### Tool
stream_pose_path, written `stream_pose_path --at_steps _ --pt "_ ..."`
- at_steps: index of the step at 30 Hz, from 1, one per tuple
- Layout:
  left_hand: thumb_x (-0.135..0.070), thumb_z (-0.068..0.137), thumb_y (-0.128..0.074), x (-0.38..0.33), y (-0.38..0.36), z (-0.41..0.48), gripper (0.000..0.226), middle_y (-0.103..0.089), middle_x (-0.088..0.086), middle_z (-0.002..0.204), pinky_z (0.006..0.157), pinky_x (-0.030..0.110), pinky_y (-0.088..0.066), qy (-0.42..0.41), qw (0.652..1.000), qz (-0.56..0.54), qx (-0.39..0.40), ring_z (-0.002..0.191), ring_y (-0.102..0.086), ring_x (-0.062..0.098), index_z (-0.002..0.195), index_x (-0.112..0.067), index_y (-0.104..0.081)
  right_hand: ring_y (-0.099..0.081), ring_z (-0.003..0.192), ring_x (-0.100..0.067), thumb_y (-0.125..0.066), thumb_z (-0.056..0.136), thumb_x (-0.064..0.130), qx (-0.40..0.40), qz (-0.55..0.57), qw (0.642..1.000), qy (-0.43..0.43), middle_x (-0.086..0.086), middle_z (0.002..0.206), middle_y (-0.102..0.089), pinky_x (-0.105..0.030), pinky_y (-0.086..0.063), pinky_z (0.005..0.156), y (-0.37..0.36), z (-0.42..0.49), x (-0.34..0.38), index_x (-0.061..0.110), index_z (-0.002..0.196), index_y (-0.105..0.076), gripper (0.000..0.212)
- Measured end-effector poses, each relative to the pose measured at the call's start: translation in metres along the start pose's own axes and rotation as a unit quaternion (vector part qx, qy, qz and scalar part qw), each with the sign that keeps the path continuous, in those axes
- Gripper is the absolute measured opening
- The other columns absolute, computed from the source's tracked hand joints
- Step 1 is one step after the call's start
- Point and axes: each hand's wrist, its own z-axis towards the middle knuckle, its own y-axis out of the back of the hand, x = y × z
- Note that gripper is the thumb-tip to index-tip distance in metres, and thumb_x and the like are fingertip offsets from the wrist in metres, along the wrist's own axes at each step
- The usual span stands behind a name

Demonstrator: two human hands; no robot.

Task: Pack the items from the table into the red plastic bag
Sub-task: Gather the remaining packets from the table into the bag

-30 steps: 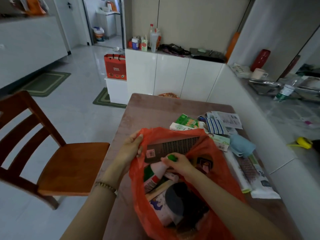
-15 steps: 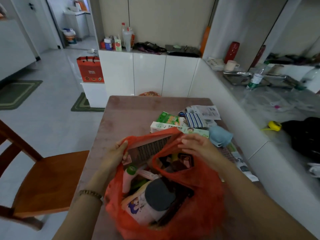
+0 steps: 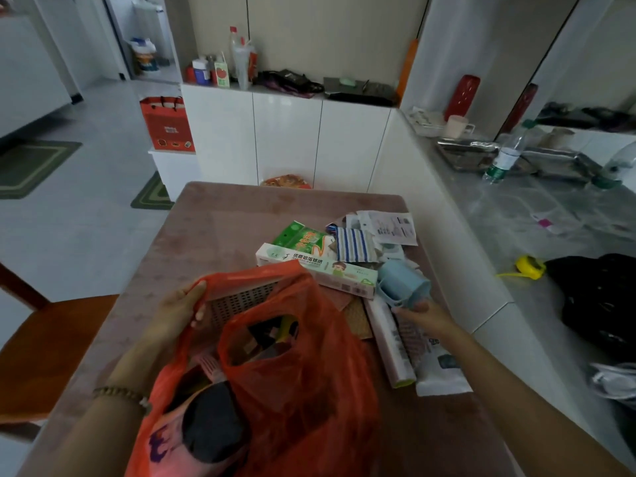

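Observation:
The red plastic bag (image 3: 303,366) stands on the pinkish table (image 3: 220,235), holding a perforated grey board, a black-capped container and other packs. My left hand (image 3: 179,311) grips the bag's left rim. My right hand (image 3: 425,316) reaches to the right of the bag and touches the underside of a light blue cup (image 3: 404,287); its fingers are only partly closed. Behind the bag lie a long white box (image 3: 309,266), a green packet (image 3: 299,235), a striped cloth (image 3: 354,244) and paper leaflets (image 3: 392,225). A white roll (image 3: 390,346) lies below my right hand.
A wooden chair (image 3: 51,352) stands at the table's left. A white counter (image 3: 516,218) with a bottle, trays and a yellow tape measure (image 3: 530,266) runs along the right. White cabinets (image 3: 285,139) stand behind the table.
My right hand has left the bag's opening and moved right to the blue cup. The bag's right side has slumped over. My left hand still holds the rim.

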Motion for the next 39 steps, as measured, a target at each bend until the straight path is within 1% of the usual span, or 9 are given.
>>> stream_pose_path --at_steps 5,8,12,15,20,22,31,35,39 --pt "-0.02 0.1 -0.039 0.009 -0.011 0.003 0.044 -0.037 0.002 0.036 0.032 0.012 -0.028 -0.027 0.999 0.044 -0.016 0.027 -0.031 0.005 0.059 -0.011 -0.05 -0.045 0.062 -0.013 -0.063 0.085 0.008 0.017 -0.134 0.99 0.034 -0.012 0.081 -0.05 -0.023 -0.031 0.053 -0.007 -0.007 -0.002 0.009 0.087 -0.058 0.006" --pt "-0.02 0.101 -0.038 0.017 -0.016 0.006 0.028 -0.04 -0.001 0.039 0.033 0.012 -0.029 -0.033 0.998 0.056 -0.013 0.03 -0.032 0.003 0.084 -0.015 -0.06 -0.051 0.072 -0.021 -0.052 0.087 0.008 -0.025 -0.132 0.988 0.071 -0.006 0.073 -0.053 -0.026 -0.034 0.055 0.022 -0.01 0.01 0.016 0.07 -0.052 0.019" --pt "-0.026 0.1 -0.038 0.021 -0.017 0.014 0.028 -0.043 -0.005 0.039 0.036 0.013 -0.031 -0.029 0.998 0.047 -0.017 0.033 -0.034 0.004 0.1 -0.023 -0.066 -0.06 0.072 -0.018 -0.058 0.092 0.016 -0.096 0.161 0.979 0.077 -0.01 0.09 -0.064 -0.017 -0.051 0.05 0.055 -0.005 0.033 0.01 0.096 -0.066 0.012" --pt "-0.026 0.1 -0.039 0.022 -0.017 0.018 0.029 -0.043 -0.005 0.04 0.036 0.015 -0.031 -0.031 0.998 0.053 -0.019 0.034 -0.034 0.005 0.108 -0.025 -0.066 -0.068 0.069 -0.017 -0.054 0.094 0.021 -0.026 0.464 0.885 -0.034 -0.012 0.114 -0.062 -0.023 -0.056 0.045 0.04 0.019 0.03 0.009 0.104 -0.063 0.018" --pt "-0.025 0.1 -0.038 0.024 -0.018 0.021 0.031 -0.043 -0.004 0.04 0.035 0.013 -0.03 -0.031 0.998 0.055 -0.016 0.034 -0.034 0.004 0.113 -0.018 -0.066 -0.061 0.103 -0.029 -0.054 0.092 0.038 0.05 0.575 0.805 -0.136 -0.016 0.135 -0.055 -0.043 -0.059 0.069 -0.007 0.064 0.011 0.008 0.118 -0.06 0.04" --pt "-0.024 0.1 -0.038 0.023 -0.018 0.02 0.032 -0.041 -0.004 0.04 0.035 0.012 -0.029 -0.031 0.998 0.049 -0.012 0.034 -0.033 0.004 0.113 -0.015 -0.066 -0.058 0.115 -0.028 -0.061 0.085 0.041 -0.002 0.561 0.818 -0.123 -0.013 0.137 -0.055 -0.045 -0.057 0.084 -0.014 0.09 -0.003 0.009 0.13 -0.055 0.056" --pt "-0.022 0.1 -0.038 0.008 -0.009 0.004 0.035 -0.039 -0.003 0.035 0.033 0.012 -0.029 -0.017 0.999 0.027 -0.014 0.029 -0.032 0.002 0.117 -0.002 -0.062 -0.06 0.096 -0.02 -0.062 0.09 0.028 -0.264 0.471 0.842 0.008 -0.011 0.121 -0.061 -0.027 -0.052 0.075 0.003 0.001 0.074 -0.001 0.124 -0.056 0.045" --pt "-0.022 0.101 -0.036 -0.006 0.014 -0.002 0.035 -0.037 -0.006 0.036 0.034 0.014 -0.027 -0.02 1.0 -0.005 0.005 0.031 -0.03 0.003 0.122 -0.01 -0.061 -0.064 0.08 -0.009 -0.063 0.089 0.029 -0.214 0.447 0.857 0.143 -0.006 0.102 -0.067 -0.013 -0.053 0.056 -0.004 -0.063 0.123 0.005 0.114 -0.063 0.035" --pt "-0.024 0.101 -0.036 -0.02 0.045 -0.01 0.035 -0.034 -0.005 0.035 0.034 0.012 -0.026 -0.041 0.999 -0.016 0.001 0.032 -0.03 0.003 0.12 -0.014 -0.062 -0.07 0.094 -0.024 -0.068 0.081 0.034 -0.02 0.406 0.894 0.189 -0.01 0.105 -0.072 -0.039 -0.059 0.079 -0.054 -0.117 0.159 0.006 0.109 -0.067 0.04"
